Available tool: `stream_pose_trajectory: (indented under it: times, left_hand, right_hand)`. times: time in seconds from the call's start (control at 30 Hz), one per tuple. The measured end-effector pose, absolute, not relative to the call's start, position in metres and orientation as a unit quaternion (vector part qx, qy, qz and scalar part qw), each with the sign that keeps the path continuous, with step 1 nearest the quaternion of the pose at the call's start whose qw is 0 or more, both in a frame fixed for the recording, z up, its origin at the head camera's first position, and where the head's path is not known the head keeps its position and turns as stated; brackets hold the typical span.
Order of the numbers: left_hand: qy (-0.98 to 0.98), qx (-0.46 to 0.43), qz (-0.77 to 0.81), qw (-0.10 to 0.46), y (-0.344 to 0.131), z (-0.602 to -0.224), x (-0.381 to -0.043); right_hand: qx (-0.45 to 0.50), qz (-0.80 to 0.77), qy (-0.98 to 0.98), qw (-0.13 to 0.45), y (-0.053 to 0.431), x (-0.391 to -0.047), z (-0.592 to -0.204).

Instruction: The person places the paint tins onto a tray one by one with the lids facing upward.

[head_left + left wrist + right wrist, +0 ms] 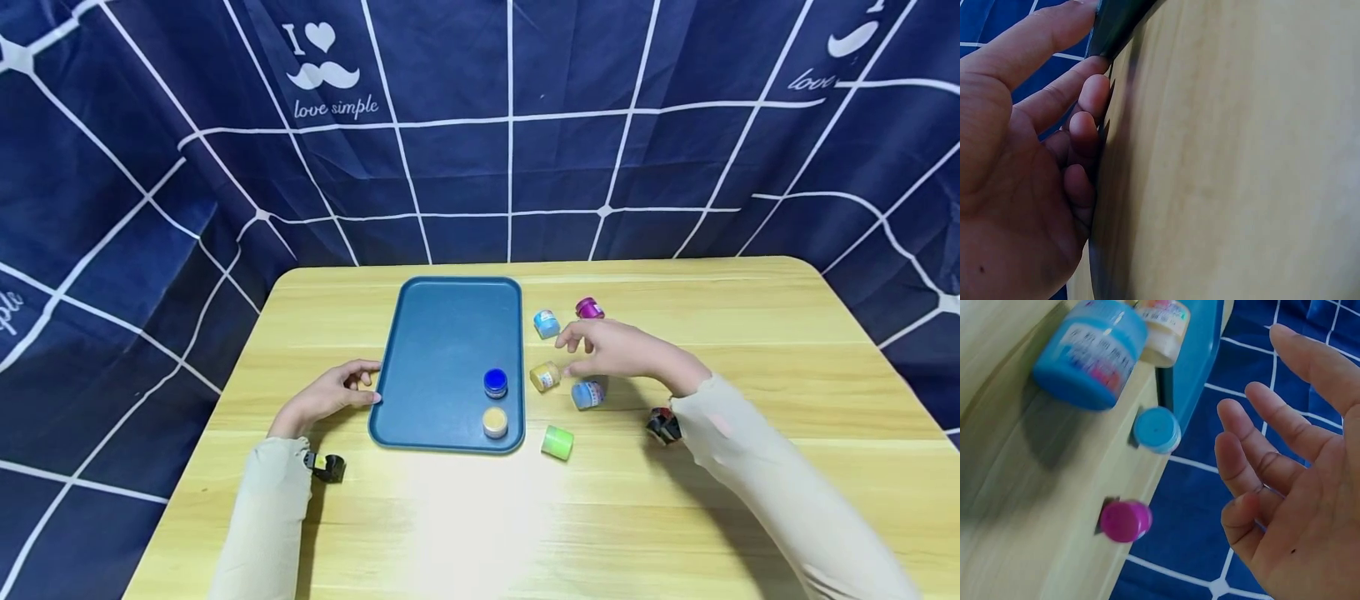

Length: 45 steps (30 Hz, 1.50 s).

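My left hand (330, 396) touches the left rim of a blue tray (442, 358) with thumb and index finger; its other fingers are loosely bent. Inside the tray, at its right side, stand a dark blue jar (495, 383) and a cream-lidded jar (495, 422). Above the table, right of the tray, my right hand (618, 348) hovers with relaxed fingers and nothing in them. Nearest to it lie a yellow jar (545, 377) and a blue jar (587, 395), both on their sides. Beyond are a light blue jar (547, 323) and a magenta jar (590, 308).
A green jar (557, 442) lies on the wooden table (675, 517) near the tray's front right corner. Dark blue curtain cloth (562, 167) with white lines hangs behind the table. Black wrist devices show below the left (325, 467) and right (663, 425) sleeves.
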<state>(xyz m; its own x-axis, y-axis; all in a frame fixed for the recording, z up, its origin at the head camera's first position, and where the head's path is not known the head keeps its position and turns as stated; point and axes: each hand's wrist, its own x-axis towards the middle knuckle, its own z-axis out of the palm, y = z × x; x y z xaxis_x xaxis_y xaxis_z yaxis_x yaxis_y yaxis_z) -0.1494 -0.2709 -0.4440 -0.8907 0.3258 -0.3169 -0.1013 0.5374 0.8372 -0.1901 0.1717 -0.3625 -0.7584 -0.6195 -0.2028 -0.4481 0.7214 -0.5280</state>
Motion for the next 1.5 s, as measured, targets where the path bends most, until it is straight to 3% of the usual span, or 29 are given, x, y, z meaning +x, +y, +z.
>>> stream_pose_trajectory:
  times: [0.6,1.5]
  left_hand:
    - [0.845,0.054,0.483,0.224,-0.273,-0.447,-0.145]
    - [0.846,0.06,0.48,0.224,-0.271,-0.445,-0.148]
  right_hand:
    - [-0.311,-0.211,0.898,0.228,0.196,-0.176,-0.391]
    - [-0.326,-0.101,0.92,0.194,0.183,-0.174,-0.396]
